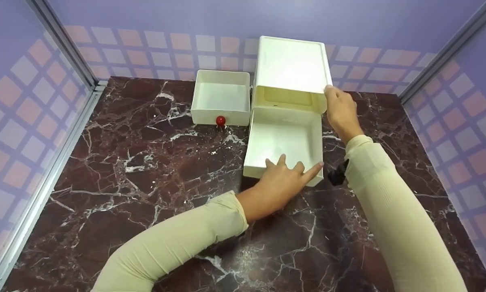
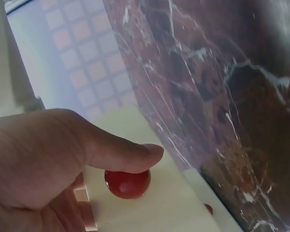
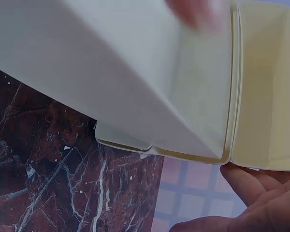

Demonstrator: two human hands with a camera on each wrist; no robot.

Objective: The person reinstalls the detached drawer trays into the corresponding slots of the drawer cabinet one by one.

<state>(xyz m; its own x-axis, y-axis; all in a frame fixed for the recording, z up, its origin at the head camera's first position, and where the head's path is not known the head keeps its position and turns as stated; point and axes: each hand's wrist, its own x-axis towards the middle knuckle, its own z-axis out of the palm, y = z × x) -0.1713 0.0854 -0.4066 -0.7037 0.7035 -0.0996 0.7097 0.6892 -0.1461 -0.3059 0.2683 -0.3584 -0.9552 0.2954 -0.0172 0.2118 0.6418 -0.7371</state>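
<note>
A white drawer (image 1: pixel 283 134) extends from the lower opening of a white cabinet (image 1: pixel 295 65). My left hand (image 1: pixel 277 182) holds the drawer's front wall, its fingers reaching over the rim to the inside. On the outer face, the left thumb (image 2: pixel 121 150) lies against a round red knob (image 2: pixel 128 186). Beside the cabinet, my right hand (image 1: pixel 342 113) rests against its right side near the top front corner. Fairly straight fingers touch that wall in the right wrist view, where the upper opening (image 3: pixel 263 87) shows above the drawer.
A second white drawer (image 1: pixel 222 97) with a red knob (image 1: pixel 221 120) stands left of the cabinet. Dark marbled tabletop (image 1: pixel 117 162) lies around them. Tiled-pattern walls (image 1: pixel 157 38) enclose the back and both sides.
</note>
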